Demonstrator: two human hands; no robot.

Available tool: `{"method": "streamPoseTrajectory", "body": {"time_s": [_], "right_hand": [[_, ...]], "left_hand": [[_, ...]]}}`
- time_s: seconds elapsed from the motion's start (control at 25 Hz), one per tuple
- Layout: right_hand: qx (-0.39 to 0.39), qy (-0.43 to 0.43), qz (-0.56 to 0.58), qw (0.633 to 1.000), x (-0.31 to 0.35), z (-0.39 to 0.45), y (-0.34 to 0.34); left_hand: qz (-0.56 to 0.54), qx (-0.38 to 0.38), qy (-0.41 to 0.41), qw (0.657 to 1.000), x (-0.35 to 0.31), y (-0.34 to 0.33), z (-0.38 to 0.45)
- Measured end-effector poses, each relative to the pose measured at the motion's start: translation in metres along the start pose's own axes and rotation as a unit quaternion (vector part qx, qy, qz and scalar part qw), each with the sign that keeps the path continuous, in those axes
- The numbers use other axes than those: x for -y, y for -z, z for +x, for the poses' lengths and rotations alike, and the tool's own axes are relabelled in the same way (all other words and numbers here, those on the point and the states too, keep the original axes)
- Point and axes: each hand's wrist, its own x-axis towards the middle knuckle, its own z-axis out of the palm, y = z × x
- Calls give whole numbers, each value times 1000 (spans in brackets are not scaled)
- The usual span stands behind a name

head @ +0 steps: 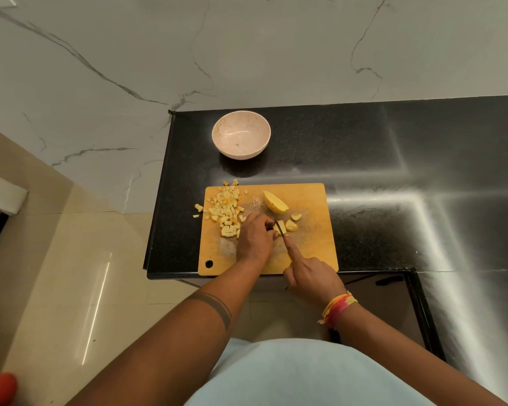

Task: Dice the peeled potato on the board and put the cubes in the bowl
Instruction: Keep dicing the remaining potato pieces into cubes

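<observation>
While the left hand curls its fingers down over a small potato piece near the middle of the wooden board, the right hand grips a knife, forefinger stretched along its back, the blade standing in that piece beside the left fingertips. A larger potato wedge lies toward the board's far edge, the cubes heaped at its far left corner. The pink bowl sits near the worktop's far left corner. No writing shows.
</observation>
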Motion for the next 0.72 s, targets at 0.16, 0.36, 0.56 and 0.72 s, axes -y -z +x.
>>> {"method": "streamPoseTrajectory", "body": {"time_s": [0.16, 0.36, 0.56, 0.72], "right_hand": [[7, 8, 2, 1000, 3, 13, 2], [14, 9, 8, 1000, -1, 10, -4], [19, 9, -7, 1000, -8, -17, -12], [-2, 3, 5, 1000, -15, -27, -7]], "left_hand": [[2, -2, 4, 1000, 0, 2, 0], [2, -1, 15, 1000, -2, 2, 2], [2, -3, 20, 1000, -3, 1, 1], [6, 7, 14, 1000, -3, 1, -1]]}}
